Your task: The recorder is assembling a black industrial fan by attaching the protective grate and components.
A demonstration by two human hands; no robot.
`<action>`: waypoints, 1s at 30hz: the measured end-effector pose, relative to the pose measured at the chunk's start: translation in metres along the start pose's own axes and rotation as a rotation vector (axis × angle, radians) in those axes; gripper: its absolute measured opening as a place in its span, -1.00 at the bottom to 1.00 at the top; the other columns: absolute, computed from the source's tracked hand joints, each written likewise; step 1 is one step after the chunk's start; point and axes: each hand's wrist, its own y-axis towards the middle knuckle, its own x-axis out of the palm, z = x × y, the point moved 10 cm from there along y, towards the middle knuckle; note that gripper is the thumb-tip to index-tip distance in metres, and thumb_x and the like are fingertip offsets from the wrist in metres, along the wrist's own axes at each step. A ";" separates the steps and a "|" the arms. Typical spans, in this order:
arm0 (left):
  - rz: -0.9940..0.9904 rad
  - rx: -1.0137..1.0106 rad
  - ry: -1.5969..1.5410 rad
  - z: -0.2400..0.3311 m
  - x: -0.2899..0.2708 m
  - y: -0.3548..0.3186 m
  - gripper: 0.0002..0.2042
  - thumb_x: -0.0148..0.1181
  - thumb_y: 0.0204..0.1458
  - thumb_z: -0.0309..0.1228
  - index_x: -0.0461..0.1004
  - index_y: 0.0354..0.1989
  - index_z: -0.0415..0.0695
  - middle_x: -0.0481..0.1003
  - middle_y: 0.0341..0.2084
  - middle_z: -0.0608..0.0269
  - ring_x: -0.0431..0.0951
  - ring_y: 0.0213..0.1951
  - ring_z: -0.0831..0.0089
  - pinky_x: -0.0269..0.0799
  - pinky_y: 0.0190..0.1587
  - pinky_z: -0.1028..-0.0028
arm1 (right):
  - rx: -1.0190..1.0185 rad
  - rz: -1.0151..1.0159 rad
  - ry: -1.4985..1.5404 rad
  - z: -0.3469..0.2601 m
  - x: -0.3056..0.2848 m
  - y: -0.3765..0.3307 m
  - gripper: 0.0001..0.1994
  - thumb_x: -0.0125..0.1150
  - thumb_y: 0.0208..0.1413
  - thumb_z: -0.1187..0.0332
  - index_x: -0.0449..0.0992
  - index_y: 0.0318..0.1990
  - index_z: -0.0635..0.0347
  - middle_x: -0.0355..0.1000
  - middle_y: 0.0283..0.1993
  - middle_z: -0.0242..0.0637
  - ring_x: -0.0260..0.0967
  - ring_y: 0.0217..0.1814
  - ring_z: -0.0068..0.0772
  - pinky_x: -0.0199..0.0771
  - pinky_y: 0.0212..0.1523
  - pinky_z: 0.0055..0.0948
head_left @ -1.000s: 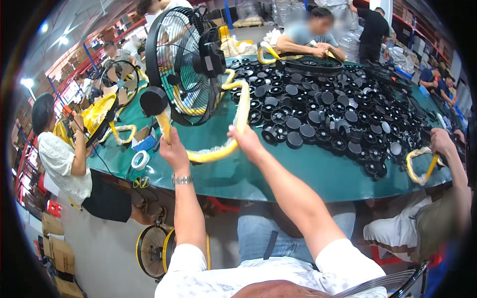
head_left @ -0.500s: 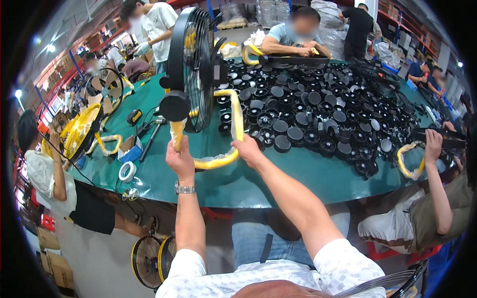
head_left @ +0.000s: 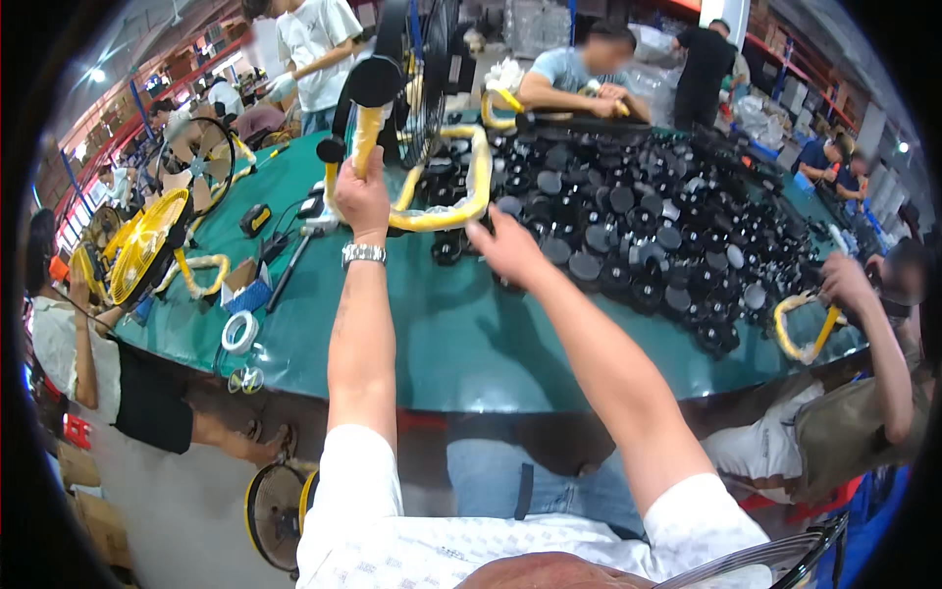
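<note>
My left hand (head_left: 363, 203) is closed round the upright leg of a yellow tube stand (head_left: 461, 214), which is wrapped in clear film. Attached to that stand is a black fan (head_left: 432, 79) with a wire grille, held on edge over the far part of the table; its top runs out of view. A round black knob (head_left: 376, 80) sits at the top of the gripped leg. Just below the stand's right corner, my right hand (head_left: 512, 253) is off the tube with its fingers apart. Many round black knobs (head_left: 584, 265) lie in a wide pile to its right.
The green table (head_left: 432, 363) also carries a tape measure (head_left: 255, 219), a roll of white tape (head_left: 239, 332), a small blue box (head_left: 247, 293) and a yellow fan (head_left: 149, 245) at left. Co-workers sit across and at both sides; one hand (head_left: 852, 285) is near another yellow stand (head_left: 782, 329).
The fan and its stand have moved up and away from me, with my left hand still on the leg. My right hand has let go of the tube's right corner.
</note>
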 end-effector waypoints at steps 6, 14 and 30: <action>-0.080 0.051 0.199 -0.057 0.072 0.013 -0.58 0.21 0.13 0.03 0.56 -0.22 -0.14 0.58 -0.42 -0.01 0.58 -0.29 -0.06 0.46 -0.28 0.13 | -0.160 -0.003 -0.596 0.026 -0.055 -0.191 -0.42 0.19 0.15 0.08 0.35 0.24 0.26 0.30 0.30 -0.06 0.23 0.32 -0.05 0.15 0.28 -0.02; -0.236 -0.090 0.298 -0.155 0.097 -0.024 -0.48 0.08 0.19 0.10 0.46 -0.19 -0.24 0.54 -0.41 -0.14 0.53 -0.30 -0.15 0.39 -0.25 0.09 | 0.002 0.061 -0.577 0.091 -0.063 -0.234 -0.47 0.22 0.13 0.13 0.39 0.15 0.32 0.34 0.24 -0.03 0.23 0.31 0.01 0.12 0.31 0.04; -0.529 -0.313 0.537 -0.287 0.085 -0.052 -0.48 -0.03 0.26 -0.01 0.42 0.05 -0.30 0.50 -0.09 -0.32 0.47 0.01 -0.23 0.37 0.03 0.05 | -0.090 0.186 -0.516 0.071 -0.076 -0.234 -0.49 0.30 0.06 0.13 0.46 0.05 0.34 0.38 0.16 0.01 0.29 0.24 0.04 0.21 0.25 0.03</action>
